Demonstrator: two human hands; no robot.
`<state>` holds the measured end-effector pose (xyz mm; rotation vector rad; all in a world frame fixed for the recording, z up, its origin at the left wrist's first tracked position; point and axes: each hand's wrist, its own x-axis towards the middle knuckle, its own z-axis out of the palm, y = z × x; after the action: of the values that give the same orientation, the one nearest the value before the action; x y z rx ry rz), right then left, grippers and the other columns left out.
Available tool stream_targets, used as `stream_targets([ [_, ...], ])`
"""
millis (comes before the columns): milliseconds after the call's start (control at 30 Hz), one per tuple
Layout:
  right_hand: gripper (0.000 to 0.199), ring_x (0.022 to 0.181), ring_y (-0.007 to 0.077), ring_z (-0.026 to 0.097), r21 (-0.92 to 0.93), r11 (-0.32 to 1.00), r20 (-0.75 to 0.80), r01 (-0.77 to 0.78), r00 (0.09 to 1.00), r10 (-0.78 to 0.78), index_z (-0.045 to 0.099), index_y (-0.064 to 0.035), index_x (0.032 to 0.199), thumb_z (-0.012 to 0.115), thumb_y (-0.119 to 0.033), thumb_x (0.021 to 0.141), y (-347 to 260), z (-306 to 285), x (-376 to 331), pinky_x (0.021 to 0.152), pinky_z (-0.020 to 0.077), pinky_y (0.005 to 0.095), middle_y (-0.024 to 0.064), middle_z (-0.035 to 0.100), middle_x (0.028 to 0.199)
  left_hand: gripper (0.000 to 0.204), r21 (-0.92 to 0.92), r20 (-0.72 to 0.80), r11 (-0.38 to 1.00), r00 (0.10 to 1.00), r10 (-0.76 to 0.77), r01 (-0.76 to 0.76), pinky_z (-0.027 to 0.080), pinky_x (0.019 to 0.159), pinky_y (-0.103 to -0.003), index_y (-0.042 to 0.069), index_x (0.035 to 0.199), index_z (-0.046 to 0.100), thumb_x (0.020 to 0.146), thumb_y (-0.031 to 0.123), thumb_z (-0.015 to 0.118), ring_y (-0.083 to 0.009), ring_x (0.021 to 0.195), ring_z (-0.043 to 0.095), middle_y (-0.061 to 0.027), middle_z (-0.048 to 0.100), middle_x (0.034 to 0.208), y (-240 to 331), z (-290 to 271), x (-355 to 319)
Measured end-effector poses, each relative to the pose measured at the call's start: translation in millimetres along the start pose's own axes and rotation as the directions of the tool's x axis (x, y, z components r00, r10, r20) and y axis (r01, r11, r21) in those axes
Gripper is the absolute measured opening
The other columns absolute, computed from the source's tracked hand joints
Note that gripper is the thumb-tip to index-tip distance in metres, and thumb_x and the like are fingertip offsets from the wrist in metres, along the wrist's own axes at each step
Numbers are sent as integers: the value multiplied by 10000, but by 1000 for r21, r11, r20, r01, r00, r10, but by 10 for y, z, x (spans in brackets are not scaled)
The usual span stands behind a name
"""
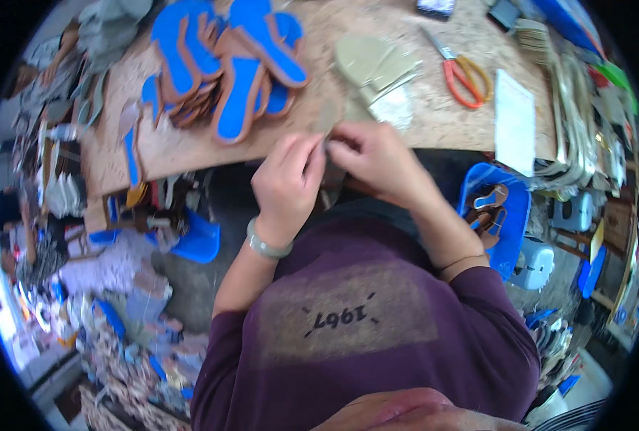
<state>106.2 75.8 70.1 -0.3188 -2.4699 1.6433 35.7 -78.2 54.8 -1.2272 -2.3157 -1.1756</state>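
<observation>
Tan insole piece (328,118) sits at the counter (434,122) edge, pinched by my left hand (288,183) and right hand (377,159), both closed on it. I judge it could slip off the edge if either pinch loosens.

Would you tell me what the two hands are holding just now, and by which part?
Both the left hand and the right hand pinch a thin tan insole-shaped piece at its near end, fingertips meeting there.

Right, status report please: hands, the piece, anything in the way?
Left hand and right hand both pinching a thin beige piece at the table edge. Beige stack just beyond. Scissors off right, apart.
</observation>
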Motion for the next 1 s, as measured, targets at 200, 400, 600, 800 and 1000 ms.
stream_targets([
  [200,162,628,380,610,-49,993,-97,106,989,-111,633,7,745,616,-142,806,67,39,-16,560,481,418,210,600,688,190,-30,-39,998,997,59,-60,513,625,-311,28,928,689,749,-24,727,-230,713,643,-82,647,857,126,1,55],
  [400,147,639,340,635,-10,983,-121,184,975,-184,673,-7,805,631,-148,810,93,10,-43,578,503,388,173,637,700,212,-138,-8,990,999,-41,40,524,657,-296,0,986,683,777,-36,703,-216,758,658,-106,655,897,98,-16,22],
  [600,135,676,350,638,-101,956,-134,275,948,-287,677,-12,861,631,-139,845,81,29,-62,601,507,404,171,645,731,217,-46,-17,999,1000,6,-7,527,657,-300,-7,1008,676,794,-44,680,-222,765,663,-104,660,911,100,39,6],
  [800,114,669,355,632,-123,952,-198,282,933,-302,680,-15,846,636,-120,838,102,79,-33,594,503,413,168,637,719,227,-41,-29,999,999,14,-15,526,650,-302,-7,1006,679,783,-54,685,-224,762,663,-100,663,911,99,48,16],
  [1000,104,601,191,627,-132,955,-133,267,950,-284,675,0,887,649,-89,838,69,15,-40,564,494,308,128,632,698,207,-94,-23,996,1000,-5,3,526,645,-299,-12,990,672,791,-71,669,-207,773,664,-102,665,913,123,29,23],
])
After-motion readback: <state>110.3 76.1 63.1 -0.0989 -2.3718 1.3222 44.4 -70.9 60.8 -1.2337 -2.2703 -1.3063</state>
